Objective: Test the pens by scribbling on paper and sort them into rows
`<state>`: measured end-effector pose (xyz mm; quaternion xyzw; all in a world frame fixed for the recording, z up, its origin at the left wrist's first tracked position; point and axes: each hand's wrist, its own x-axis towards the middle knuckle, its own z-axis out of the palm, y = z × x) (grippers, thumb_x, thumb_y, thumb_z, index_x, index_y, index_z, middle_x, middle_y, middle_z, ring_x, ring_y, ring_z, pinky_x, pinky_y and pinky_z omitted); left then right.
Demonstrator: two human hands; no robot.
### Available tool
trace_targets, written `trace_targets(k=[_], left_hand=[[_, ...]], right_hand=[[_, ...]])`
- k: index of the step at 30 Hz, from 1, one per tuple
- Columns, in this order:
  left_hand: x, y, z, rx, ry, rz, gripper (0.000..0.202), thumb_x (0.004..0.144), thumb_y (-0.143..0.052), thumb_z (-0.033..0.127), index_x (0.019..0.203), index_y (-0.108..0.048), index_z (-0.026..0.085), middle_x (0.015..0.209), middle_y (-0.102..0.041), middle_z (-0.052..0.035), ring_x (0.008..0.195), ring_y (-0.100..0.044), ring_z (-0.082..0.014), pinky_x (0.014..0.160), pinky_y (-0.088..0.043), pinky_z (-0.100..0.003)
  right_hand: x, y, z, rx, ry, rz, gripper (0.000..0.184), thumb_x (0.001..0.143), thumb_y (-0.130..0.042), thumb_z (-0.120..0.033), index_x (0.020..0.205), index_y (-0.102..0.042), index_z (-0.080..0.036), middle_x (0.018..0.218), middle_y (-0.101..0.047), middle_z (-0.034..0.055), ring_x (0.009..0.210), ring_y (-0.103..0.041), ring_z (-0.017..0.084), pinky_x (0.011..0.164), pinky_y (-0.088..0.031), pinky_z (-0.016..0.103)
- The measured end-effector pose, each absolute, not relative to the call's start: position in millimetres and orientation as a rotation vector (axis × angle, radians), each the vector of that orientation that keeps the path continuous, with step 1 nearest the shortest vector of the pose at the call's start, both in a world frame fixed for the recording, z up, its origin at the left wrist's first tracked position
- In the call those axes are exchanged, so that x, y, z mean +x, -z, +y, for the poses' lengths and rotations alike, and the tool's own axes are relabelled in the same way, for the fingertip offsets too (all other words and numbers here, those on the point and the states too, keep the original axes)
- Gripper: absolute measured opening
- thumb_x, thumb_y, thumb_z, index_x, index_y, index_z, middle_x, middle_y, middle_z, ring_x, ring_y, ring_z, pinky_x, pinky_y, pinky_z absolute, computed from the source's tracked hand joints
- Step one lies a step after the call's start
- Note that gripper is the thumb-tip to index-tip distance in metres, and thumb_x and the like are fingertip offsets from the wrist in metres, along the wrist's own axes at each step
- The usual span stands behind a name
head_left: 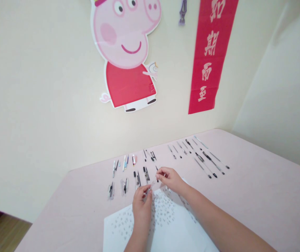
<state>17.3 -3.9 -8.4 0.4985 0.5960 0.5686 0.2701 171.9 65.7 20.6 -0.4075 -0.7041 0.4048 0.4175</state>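
Tabletop (61, 213) in pale pink, extending to either side of the hands. Farthest left, to the left of the left hand and about level with it, two clear packets (111, 196), each with a dark object inside. Beyond them, a short row of pens and pen parts (124, 163), some light-coloured, lies farther from the hands. On the wall above this row, a pig cut-out (129, 84) in a red dress. Just beyond the left hand, black-capped pen parts (138, 179) lie close together. Left hand (141, 203): thumb and fingers pinching a small clear piece (153, 183), which projects toward the right hand, between the two. Beneath both hands, a white sheet (171, 239) covered with small grey marks (163, 207); whether printed or loose cannot be told. Right hand (171, 179): thumb and fingertips drawn close together beside the clear piece; whether they grip anything cannot be told. Beyond and to the right of this hand, slender pens and rods (199, 157) lie slanting in two rows, beneath a red banner (207, 70) on the wall.
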Motion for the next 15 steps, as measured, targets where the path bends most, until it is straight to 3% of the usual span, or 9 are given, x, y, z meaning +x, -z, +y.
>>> trace_targets(k=[3,9,15], left_hand=[[17.6,8.1,-4.1,1.323,-1.555,1.615,0.021,0.065,-0.066,0.035,0.079,-0.073,0.021,0.086,-0.069,-0.0082,0.081,-0.061,-0.0234,0.076,-0.049,-0.039],[17.0,8.8,-4.8,1.318,-1.562,1.622,0.020,0.067,-0.065,0.035,0.080,-0.073,0.021,0.087,-0.068,-0.0080,0.083,-0.061,-0.0231,0.079,-0.048,-0.039],[16.0,11.4,-3.9,1.350,-1.564,1.622,0.019,0.068,-0.065,0.032,0.081,-0.072,0.021,0.087,-0.069,-0.0079,0.084,-0.061,-0.0236,0.081,-0.047,-0.040]], right_hand=[[174.4,-12.7,70.3,-1.109,-0.785,-1.821,0.010,0.080,-0.055,-0.015,0.078,-0.065,-0.017,0.073,-0.063,0.0010,0.064,-0.056,0.012,0.059,-0.042,0.022],[179.3,-3.5,71.3,-1.130,-0.381,-2.133,0.020,0.077,-0.056,-0.009,0.090,-0.069,-0.019,0.091,-0.066,0.0054,0.088,-0.056,0.018,0.081,-0.043,0.030],[175.5,-6.8,67.9,-1.031,-0.240,-2.363,0.017,0.079,-0.058,-0.010,0.088,-0.070,-0.019,0.091,-0.068,0.0052,0.090,-0.052,0.021,0.082,-0.041,0.032]])
